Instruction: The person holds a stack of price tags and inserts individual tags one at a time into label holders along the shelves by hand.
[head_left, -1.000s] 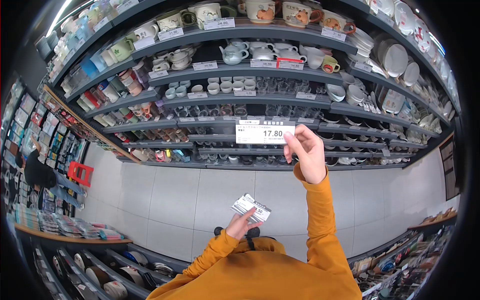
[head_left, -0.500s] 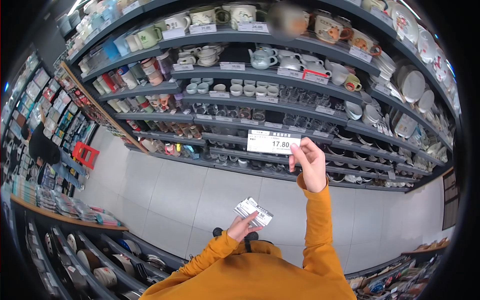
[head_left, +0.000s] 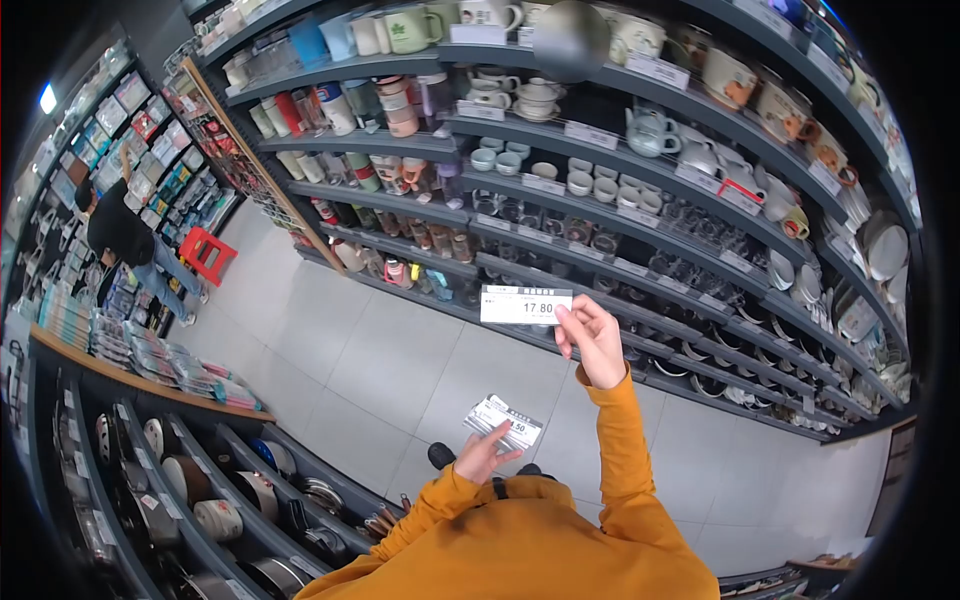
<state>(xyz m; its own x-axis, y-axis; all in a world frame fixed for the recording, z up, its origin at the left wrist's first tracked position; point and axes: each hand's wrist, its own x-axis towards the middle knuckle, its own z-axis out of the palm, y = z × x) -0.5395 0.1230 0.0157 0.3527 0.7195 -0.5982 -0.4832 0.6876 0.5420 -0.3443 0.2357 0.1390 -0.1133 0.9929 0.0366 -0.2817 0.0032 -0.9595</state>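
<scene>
Price tag pinched in right hand

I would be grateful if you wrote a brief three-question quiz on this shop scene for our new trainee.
1. True or false: the price card held up by the right hand reads 17.80.

2. Which holds the fanned bundle of cards?
A) the right hand
B) the left hand
C) neither hand

3. Fill in the colour: the stool near the person in a dark top is ____.

Key: 1 true; 2 B; 3 red.
</scene>
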